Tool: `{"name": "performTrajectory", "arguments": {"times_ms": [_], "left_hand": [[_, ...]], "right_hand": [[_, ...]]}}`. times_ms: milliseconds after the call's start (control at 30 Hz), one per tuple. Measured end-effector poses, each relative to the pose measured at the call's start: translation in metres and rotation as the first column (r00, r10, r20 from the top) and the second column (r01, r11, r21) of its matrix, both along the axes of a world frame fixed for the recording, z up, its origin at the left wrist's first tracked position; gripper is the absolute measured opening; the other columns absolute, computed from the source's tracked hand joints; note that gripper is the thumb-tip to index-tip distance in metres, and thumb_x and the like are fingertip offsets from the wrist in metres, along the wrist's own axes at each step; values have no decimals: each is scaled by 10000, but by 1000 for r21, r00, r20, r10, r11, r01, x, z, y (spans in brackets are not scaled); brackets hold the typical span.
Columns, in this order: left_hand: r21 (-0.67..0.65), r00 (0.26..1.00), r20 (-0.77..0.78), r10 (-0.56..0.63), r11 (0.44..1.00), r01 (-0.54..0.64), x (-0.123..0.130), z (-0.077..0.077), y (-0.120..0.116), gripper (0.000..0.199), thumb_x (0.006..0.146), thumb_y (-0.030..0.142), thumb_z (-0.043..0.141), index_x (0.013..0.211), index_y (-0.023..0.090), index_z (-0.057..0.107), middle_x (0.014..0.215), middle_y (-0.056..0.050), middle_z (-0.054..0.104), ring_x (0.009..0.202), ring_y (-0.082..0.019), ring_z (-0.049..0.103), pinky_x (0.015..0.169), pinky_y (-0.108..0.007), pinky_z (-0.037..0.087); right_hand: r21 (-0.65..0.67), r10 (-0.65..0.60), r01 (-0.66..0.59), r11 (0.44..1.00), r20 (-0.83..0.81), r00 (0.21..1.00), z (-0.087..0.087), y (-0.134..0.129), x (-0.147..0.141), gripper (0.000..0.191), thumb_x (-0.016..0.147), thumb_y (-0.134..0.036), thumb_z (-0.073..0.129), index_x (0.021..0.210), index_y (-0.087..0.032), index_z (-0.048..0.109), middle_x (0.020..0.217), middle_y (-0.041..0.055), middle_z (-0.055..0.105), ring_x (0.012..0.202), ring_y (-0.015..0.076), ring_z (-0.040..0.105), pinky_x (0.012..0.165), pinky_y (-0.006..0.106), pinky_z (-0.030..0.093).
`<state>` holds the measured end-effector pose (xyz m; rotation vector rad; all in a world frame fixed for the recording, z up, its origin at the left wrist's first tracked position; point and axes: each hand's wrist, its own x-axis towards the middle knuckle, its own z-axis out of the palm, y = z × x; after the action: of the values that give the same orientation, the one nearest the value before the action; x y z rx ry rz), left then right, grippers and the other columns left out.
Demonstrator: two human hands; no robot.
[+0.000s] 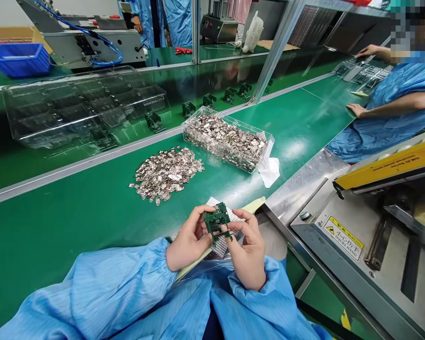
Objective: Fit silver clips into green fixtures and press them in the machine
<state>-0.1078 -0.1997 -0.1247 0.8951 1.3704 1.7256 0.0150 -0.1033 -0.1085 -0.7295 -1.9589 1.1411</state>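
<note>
Between my two hands is a small dark green plastic frame point(217, 219) with an opening in its middle. My left hand point(189, 238) grips its left side, fingers behind and thumb in front. The fingers and thumb of my right hand point(247, 248) close on its right edge. Beneath the frame lies a ridged silvery block point(219, 248), partly covered by my hands. A loose pile of small metal plates point(166, 174) is spread on the green table ahead of my left hand. More of these plates fill a clear plastic box point(228, 138) beyond.
White paper point(270, 172) lies by the box. Several green frames point(154, 122) stand along the far strip beside a large clear tray point(85, 106). At right is a grey machine point(340, 226) with a yellow top. A co-worker's hand point(357, 110) rests on the table farther right.
</note>
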Motion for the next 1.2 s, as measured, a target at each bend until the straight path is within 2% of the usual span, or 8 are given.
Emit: {"name": "performTrajectory", "arguments": {"times_ms": [133, 233, 433, 500, 600, 733, 900, 1200], "left_hand": [[20, 1000, -22, -14, 1000, 14, 2, 1, 0, 388, 863, 254, 669, 1192, 281, 466, 993, -18, 600, 838, -127, 615, 732, -224, 525], [19, 997, -77, -11, 1000, 13, 2, -3, -2, 376, 888, 250, 641, 1216, 261, 457, 945, -8, 566, 772, -97, 563, 705, -199, 494], [-59, 976, -212, 52, 996, -66, 3, -9, -5, 282, 941, 301, 555, 1204, 230, 481, 888, -18, 565, 707, -107, 520, 610, -206, 429], [-61, 971, -226, 78, 994, -94, 4, -8, -5, 272, 938, 307, 556, 1189, 228, 485, 860, -11, 564, 686, -108, 513, 589, -204, 414], [-58, 963, -247, 104, 991, -122, 5, -4, -4, 256, 936, 298, 555, 1174, 228, 491, 830, -2, 563, 680, -108, 517, 586, -201, 410], [-60, 963, -240, 120, 989, -138, 4, 0, -2, 236, 933, 295, 551, 1150, 217, 505, 838, -8, 581, 699, -116, 539, 608, -205, 433], [-64, 966, -223, 127, 987, -145, 5, 1, -2, 258, 917, 295, 574, 1152, 215, 501, 817, 1, 585, 690, -113, 544, 605, -199, 441], [-88, 943, -282, 178, 974, -210, 6, 6, -4, 242, 880, 169, 543, 1114, 220, 515, 775, 21, 587, 629, -98, 526, 562, -186, 427]], "right_hand": [[17, -18, 18, 1000, 12, 1000, -4, -2, -4, 54, 839, -240, 675, 787, -226, 678, 1157, 82, 584, 1105, 249, 557, 939, 407, 442], [-3, -36, 36, 999, 15, 999, -8, -4, -6, 92, 844, -256, 663, 761, -215, 660, 1148, 87, 578, 1101, 251, 562, 929, 400, 445], [-52, -37, 37, 998, 4, 999, -8, -6, -7, 104, 844, -242, 654, 750, -210, 622, 1071, 76, 602, 1036, 235, 587, 880, 363, 465], [-110, -10, 8, 994, -20, 1000, -7, -7, -7, 95, 854, -241, 645, 768, -212, 615, 1002, 62, 621, 975, 221, 601, 839, 342, 480], [-279, 32, -50, 959, -70, 997, -7, -8, -7, 64, 872, -263, 631, 842, -211, 609, 932, 51, 640, 868, 201, 621, 760, 321, 506], [-408, 13, -73, 910, -148, 989, -9, -9, -9, 97, 840, -277, 677, 839, -198, 621, 916, 60, 656, 847, 199, 642, 754, 318, 531], [-402, -25, -67, 913, -219, 975, -10, -11, -14, 76, 833, -250, 690, 799, -202, 642, 895, 46, 659, 851, 178, 639, 750, 290, 533], [-438, -71, -50, 898, -255, 964, -9, -18, -19, 94, 789, -222, 708, 748, -204, 626, 812, 22, 650, 763, 160, 623, 680, 268, 526]]}}
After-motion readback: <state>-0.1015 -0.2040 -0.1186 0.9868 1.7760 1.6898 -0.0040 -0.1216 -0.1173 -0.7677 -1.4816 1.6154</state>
